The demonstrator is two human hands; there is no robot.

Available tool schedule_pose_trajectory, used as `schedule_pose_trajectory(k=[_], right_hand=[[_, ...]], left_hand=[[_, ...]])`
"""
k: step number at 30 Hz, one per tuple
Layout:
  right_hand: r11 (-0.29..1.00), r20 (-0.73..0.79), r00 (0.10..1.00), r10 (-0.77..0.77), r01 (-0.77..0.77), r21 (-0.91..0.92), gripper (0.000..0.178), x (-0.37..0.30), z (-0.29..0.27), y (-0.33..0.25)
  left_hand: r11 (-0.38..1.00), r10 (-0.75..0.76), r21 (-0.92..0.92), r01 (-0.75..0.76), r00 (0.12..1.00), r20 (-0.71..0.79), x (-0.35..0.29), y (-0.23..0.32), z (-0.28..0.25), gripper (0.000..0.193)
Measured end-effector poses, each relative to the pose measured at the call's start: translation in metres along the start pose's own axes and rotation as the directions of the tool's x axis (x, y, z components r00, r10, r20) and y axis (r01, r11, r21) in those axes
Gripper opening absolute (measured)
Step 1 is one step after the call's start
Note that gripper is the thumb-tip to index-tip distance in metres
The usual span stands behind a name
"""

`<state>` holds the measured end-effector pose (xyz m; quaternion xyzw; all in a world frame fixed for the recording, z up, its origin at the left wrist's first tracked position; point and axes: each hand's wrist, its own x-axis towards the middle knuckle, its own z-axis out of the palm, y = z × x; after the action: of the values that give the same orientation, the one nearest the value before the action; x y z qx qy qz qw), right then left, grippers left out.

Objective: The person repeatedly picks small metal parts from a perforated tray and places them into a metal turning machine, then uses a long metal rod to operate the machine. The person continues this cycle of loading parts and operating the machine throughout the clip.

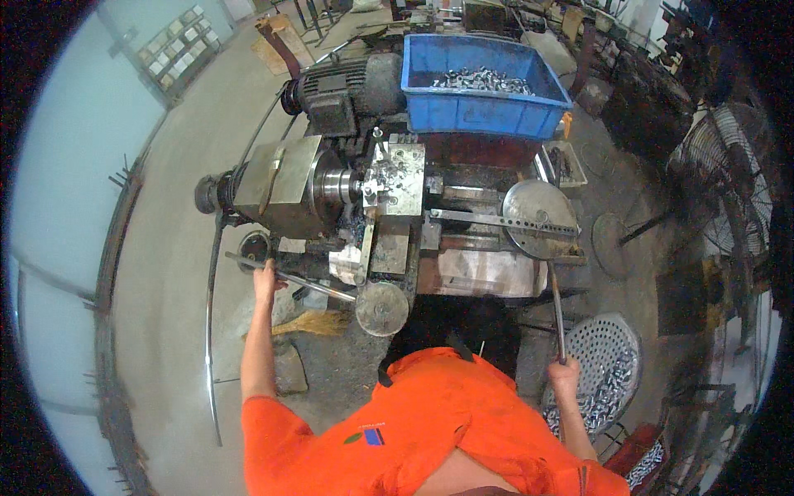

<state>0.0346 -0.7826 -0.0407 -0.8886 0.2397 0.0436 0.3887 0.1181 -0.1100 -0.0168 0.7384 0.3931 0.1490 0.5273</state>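
Observation:
My left hand (pixel 266 279) is closed round a metal lever (pixel 318 287), which runs to a round disc (pixel 382 309) at the machine's front. On the right, my right hand (pixel 564 372) grips the lower end of a second lever (pixel 558 310). Its upper end meets a larger round plate (pixel 529 198), where a flat bar with a row of holes (pixel 488 217) crosses. Between both levers stands a small lathe-like machine, its chuck (pixel 337 185) facing a metal tool block (pixel 407 178). Small metal bits lie on the block; the workpiece in the chuck is too small to make out.
Behind the machine, a blue bin (pixel 484 112) holds many small metal parts, beside an electric motor (pixel 351 87). A perforated basket (pixel 624 339) with metal parts sits by my right arm. Fans (pixel 728 178) stand at the right; a straw broom (pixel 314 323) lies below my left lever.

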Motion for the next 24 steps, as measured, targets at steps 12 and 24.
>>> schedule_pose_trajectory(k=[12, 24], right_hand=[[0.999, 0.053, 0.998, -0.041, 0.042, -0.019, 0.024, 0.009, -0.006, 0.008], [0.575, -0.354, 0.898, -0.262, -0.150, -0.804, 0.063, 0.223, -0.105, -0.017]], left_hand=[[0.991, -0.111, 0.076, 0.107, 0.992, 0.055, 0.009, -0.001, -0.008, 0.046], [0.995, -0.100, 0.013, 0.099, 0.984, 0.144, 0.009, -0.002, 0.004, 0.042]])
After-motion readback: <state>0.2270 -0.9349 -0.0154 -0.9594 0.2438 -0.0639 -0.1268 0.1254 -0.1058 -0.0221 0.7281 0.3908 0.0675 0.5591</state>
